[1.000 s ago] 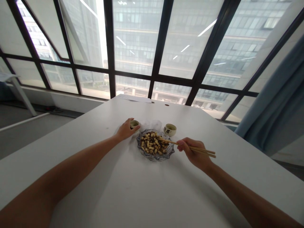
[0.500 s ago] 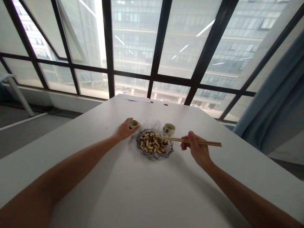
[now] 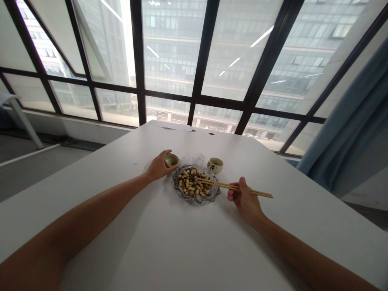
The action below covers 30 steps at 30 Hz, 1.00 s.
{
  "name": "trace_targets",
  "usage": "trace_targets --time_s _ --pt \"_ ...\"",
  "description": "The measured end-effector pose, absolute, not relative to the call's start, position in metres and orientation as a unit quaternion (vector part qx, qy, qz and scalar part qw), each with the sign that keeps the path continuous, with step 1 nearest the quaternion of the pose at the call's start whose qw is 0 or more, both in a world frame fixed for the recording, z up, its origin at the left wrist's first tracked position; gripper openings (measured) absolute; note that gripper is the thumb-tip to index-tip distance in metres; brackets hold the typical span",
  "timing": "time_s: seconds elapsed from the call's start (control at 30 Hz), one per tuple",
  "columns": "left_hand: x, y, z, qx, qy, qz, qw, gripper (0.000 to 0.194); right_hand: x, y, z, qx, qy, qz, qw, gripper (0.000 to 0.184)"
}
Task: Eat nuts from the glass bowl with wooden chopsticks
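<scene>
My left hand [image 3: 159, 165] is closed round the near side of a small greenish teacup [image 3: 172, 160], which is tipped so that its inside faces me. In my right hand [image 3: 245, 197] is a pair of wooden chopsticks [image 3: 222, 185], their tips among the peanuts [image 3: 190, 188]. Whether the tips pinch a nut is too small to tell. The peanuts lie mixed with dark, thin seeds in a scalloped clear glass dish [image 3: 198, 201]. Just behind the dish's right side stands a second teacup [image 3: 215, 165], upright, with black characters on its side.
Behind the dish, something clear and glassy [image 3: 198, 158] stands on the white table [image 3: 182, 246]. A sheet of paper [image 3: 169, 125] and a small brown disc [image 3: 211, 133] lie at the far edge. Windows rise beyond; a blue curtain [image 3: 348, 129] hangs at right.
My right hand has moved left and toward me, with the chopsticks now slanting down to the right. The teacup in my left hand has tilted more toward me.
</scene>
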<state>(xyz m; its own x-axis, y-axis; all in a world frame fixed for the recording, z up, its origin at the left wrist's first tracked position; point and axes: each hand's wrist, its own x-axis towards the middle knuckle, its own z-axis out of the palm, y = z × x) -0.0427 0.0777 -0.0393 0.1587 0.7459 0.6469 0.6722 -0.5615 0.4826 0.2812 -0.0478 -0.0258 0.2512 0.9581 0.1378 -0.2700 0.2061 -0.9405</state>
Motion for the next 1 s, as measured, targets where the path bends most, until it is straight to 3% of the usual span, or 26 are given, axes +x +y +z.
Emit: trace_targets --time_s 0.17,0.3,0.43,0.67,1.0 --pt "-0.044 0.079 -0.043 0.785 0.433 0.443 0.018 0.068 0.276 -0.058 -0.027 -0.415 -0.522 0.334 0.667 0.057" --pt "-0.045 0.08 -0.044 0.795 0.422 0.436 0.007 0.069 0.274 -0.074 -0.024 -0.365 -0.683 0.182 0.605 0.047" --pt "-0.046 0.08 -0.044 0.799 0.416 0.434 0.0 0.067 0.275 -0.079 -0.024 -0.324 -0.755 0.108 0.56 0.041" --pt "-0.046 0.081 -0.045 0.807 0.399 0.436 -0.014 0.066 0.278 -0.072 -0.027 -0.364 -0.714 0.117 0.586 0.04" --pt "-0.047 0.082 -0.043 0.807 0.39 0.442 -0.032 0.064 0.282 -0.055 -0.03 -0.442 -0.548 0.249 0.665 0.057"
